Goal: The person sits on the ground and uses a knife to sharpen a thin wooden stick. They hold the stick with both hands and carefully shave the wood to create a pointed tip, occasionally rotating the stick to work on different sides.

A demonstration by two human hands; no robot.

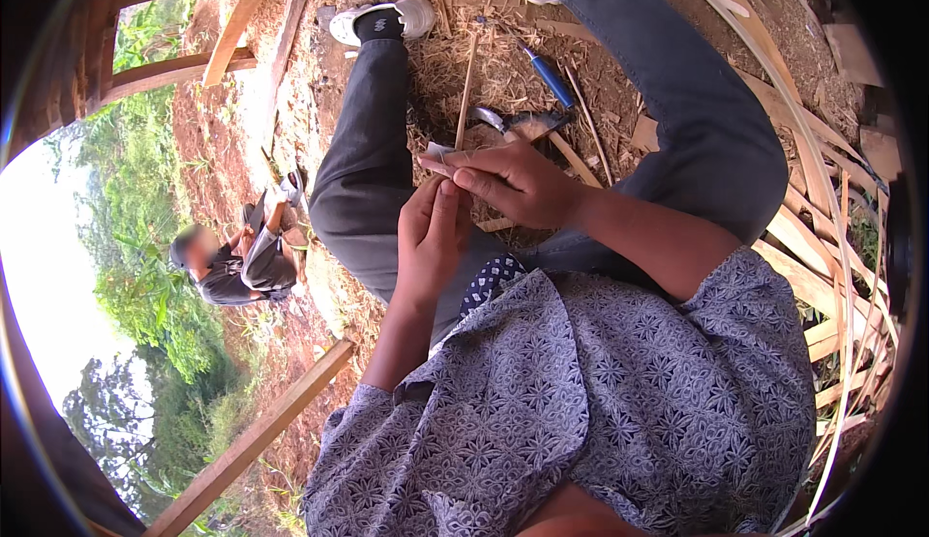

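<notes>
Bamboo strip (443, 156) sits pinched between right hand (518, 184) and left hand (431, 232), both grasping it.

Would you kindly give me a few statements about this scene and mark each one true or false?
1. Both hands meet at a thin bamboo strip. True: the right hand pinches it and the left hand touches it from below.
2. A blue-handled tool lies on the ground between the legs. True.
3. The person is barefoot. False: they wear white shoes and dark socks.
4. Nobody else is in view. False: another person sits at the left.
5. Bamboo strips are piled at the right. True.
</notes>
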